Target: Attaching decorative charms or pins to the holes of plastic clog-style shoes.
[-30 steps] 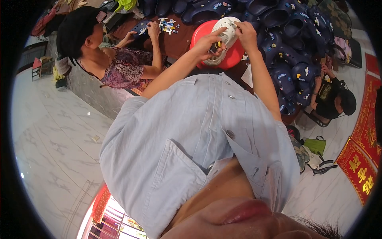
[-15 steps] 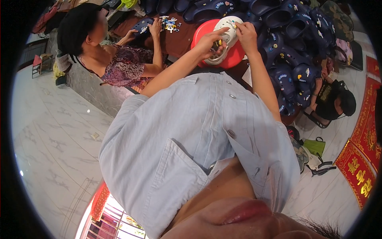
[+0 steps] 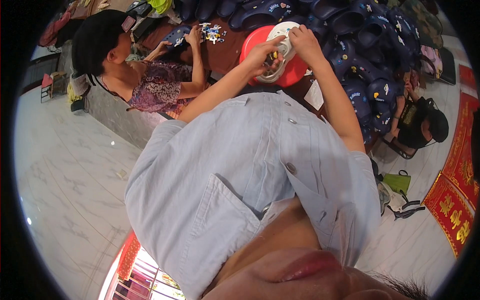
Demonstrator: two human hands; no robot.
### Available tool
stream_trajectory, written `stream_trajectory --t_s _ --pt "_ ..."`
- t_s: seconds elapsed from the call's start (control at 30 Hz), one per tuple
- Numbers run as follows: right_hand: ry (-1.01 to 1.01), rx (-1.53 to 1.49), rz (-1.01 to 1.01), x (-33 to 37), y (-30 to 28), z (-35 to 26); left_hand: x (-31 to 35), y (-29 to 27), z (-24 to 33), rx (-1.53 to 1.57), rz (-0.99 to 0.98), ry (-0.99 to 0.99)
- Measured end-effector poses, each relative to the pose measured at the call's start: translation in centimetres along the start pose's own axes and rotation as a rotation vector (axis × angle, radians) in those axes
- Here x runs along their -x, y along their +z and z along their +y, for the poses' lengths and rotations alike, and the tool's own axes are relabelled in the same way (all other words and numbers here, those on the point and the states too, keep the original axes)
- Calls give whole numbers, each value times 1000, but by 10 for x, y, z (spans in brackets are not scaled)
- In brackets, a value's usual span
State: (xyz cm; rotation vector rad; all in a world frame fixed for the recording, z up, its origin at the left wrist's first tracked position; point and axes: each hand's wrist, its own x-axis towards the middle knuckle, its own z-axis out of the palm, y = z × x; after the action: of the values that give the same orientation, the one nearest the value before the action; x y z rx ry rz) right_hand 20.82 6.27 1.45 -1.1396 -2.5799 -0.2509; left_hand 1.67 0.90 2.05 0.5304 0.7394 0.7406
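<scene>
A white clog (image 3: 270, 76) with holes in its upper rests on a round red lid or stool top (image 3: 251, 41). My left hand (image 3: 263, 59) is closed at the clog's left side and appears to steady it; small yellow and dark pieces show at its fingers. Over the clog's toe end, my right hand (image 3: 305, 46) has its fingertips pinched together against the upper. What they grip is hidden. Navy clogs (image 3: 360, 75) with small decorations are heaped to the right of my hands.
To the left, a person in a black cap (image 3: 100, 45) handles a navy clog (image 3: 176, 38) beside a pile of small charms (image 3: 212, 33). Another person (image 3: 422, 122) sits at the right. White paper (image 3: 314, 95) lies by my right forearm. More navy clogs (image 3: 260, 15) line the far side.
My right fingertips have shifted slightly left and closed down over the clog's toe, hiding the small coloured piece seen there before. My right forearm has swung right, uncovering the white paper.
</scene>
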Motion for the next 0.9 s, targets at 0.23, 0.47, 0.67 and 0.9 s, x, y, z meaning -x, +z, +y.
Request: stream_trajectory --t_s 0.23,0.47,0.67,0.9 --pt "-37 47 -104 -5 0 -1 -5 -9 -5 51 -54 6" --pt "154 -123 -243 -10 0 11 -4 -5 -1 13 -34 -4" --pt "347 -373 -236 -9 4 25 -9 -13 -9 55 -28 19" --pt "526 -544 -280 -23 30 44 -9 -9 -5 13 -53 26"
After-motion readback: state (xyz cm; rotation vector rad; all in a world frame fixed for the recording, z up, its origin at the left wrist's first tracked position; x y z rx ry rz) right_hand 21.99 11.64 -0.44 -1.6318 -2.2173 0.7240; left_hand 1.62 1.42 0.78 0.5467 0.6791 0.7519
